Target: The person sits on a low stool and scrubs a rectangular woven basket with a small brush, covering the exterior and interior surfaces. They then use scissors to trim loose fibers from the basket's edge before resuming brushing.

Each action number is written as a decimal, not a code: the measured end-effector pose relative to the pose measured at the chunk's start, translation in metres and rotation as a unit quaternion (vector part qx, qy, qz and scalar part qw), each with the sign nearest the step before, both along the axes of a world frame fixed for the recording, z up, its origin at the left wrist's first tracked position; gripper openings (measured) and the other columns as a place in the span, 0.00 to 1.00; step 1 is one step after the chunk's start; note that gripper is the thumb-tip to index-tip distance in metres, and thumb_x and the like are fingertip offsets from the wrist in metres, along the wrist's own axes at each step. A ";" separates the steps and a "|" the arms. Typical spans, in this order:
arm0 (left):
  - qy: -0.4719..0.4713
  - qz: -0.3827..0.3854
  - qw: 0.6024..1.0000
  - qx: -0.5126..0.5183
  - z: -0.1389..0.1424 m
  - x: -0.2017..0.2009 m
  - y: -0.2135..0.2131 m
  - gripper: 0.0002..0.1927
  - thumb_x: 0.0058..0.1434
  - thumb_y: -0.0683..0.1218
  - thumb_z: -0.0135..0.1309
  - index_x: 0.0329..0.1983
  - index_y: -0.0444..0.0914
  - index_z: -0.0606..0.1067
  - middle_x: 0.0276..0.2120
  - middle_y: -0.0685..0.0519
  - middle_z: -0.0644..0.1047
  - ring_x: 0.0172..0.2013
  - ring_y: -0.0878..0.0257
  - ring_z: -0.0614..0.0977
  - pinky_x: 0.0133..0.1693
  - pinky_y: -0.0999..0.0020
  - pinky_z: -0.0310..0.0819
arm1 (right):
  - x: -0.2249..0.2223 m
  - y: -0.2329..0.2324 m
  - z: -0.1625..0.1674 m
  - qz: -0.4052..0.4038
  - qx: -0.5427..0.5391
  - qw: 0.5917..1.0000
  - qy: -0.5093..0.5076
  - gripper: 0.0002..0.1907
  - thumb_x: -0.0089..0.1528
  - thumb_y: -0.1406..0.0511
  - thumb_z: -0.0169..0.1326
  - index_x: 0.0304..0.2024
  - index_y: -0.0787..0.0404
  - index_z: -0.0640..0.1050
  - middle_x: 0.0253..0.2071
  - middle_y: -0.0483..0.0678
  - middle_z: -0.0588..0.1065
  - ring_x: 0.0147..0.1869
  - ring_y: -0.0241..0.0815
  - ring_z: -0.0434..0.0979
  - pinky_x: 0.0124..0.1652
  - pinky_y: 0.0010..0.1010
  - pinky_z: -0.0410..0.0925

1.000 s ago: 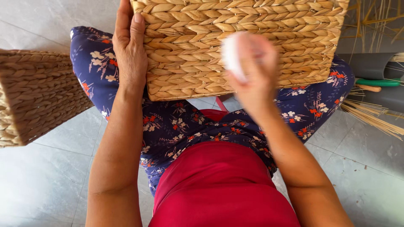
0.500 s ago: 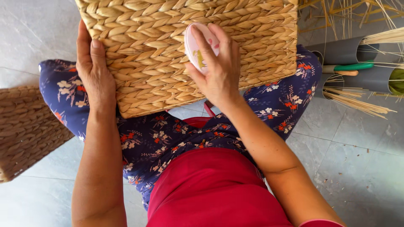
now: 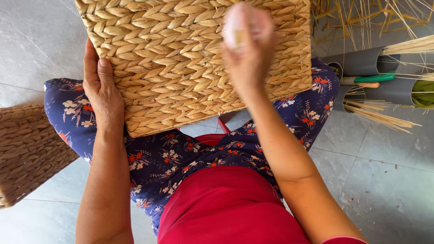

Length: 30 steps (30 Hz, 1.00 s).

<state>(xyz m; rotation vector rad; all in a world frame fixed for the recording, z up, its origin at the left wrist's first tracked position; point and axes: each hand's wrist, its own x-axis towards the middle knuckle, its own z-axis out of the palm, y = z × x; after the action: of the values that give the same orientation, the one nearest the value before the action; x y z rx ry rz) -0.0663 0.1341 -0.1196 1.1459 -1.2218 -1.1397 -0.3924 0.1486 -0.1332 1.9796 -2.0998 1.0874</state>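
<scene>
A large woven straw basket [image 3: 181, 63] rests on my lap, its braided side facing me. My left hand [image 3: 103, 90] lies flat against the basket's left edge, steadying it. My right hand [image 3: 248, 49] is raised over the upper right part of the basket, fingers closed around a small pale pink rounded object [image 3: 237, 29] that is blurred by motion. I sit in blue floral trousers and a red top.
A second woven basket [image 3: 27, 149] sits on the grey tiled floor at my left. At the right stand grey tubes [image 3: 361, 63] holding straw stalks [image 3: 384, 117] and a green-handled tool [image 3: 375, 79]. Loose stalks lie at the top right.
My right hand with the pink object has moved up and to the right across the basket's face. The basket has shifted slightly; my left hand stays on its left edge.
</scene>
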 end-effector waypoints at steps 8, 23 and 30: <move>-0.007 0.010 1.000 0.017 0.005 -0.001 -0.004 0.24 0.83 0.48 0.40 0.77 0.34 0.57 0.71 0.43 0.69 0.71 0.57 0.71 0.71 0.64 0.67 | -0.092 -0.039 0.029 0.026 0.003 0.999 0.037 0.41 0.57 0.69 0.75 0.69 0.48 0.71 0.67 0.52 0.62 0.70 0.50 0.67 0.64 0.40 0.72; 0.003 0.018 0.999 0.031 0.002 -0.003 -0.006 0.24 0.82 0.47 0.40 0.77 0.34 0.57 0.73 0.43 0.66 0.73 0.56 0.68 0.72 0.63 0.64 | -0.023 -0.112 -0.014 0.042 -0.001 0.997 0.060 0.28 0.57 0.56 0.77 0.54 0.51 0.78 0.55 0.50 0.71 0.59 0.50 0.70 0.54 0.45 0.68; 0.036 0.032 0.998 0.044 -0.004 0.002 -0.011 0.25 0.81 0.46 0.41 0.78 0.35 0.57 0.73 0.43 0.66 0.72 0.57 0.68 0.71 0.64 0.65 | -0.137 -0.106 0.013 -0.116 -0.052 0.992 0.027 0.33 0.57 0.67 0.76 0.62 0.52 0.75 0.61 0.48 0.65 0.64 0.51 0.70 0.59 0.42 0.71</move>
<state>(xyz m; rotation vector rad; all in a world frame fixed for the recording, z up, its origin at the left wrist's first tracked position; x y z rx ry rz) -0.0646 0.1229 -0.1232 1.1916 -1.0814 -1.1857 -0.5295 0.0428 -0.1202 1.6519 -2.1317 1.0634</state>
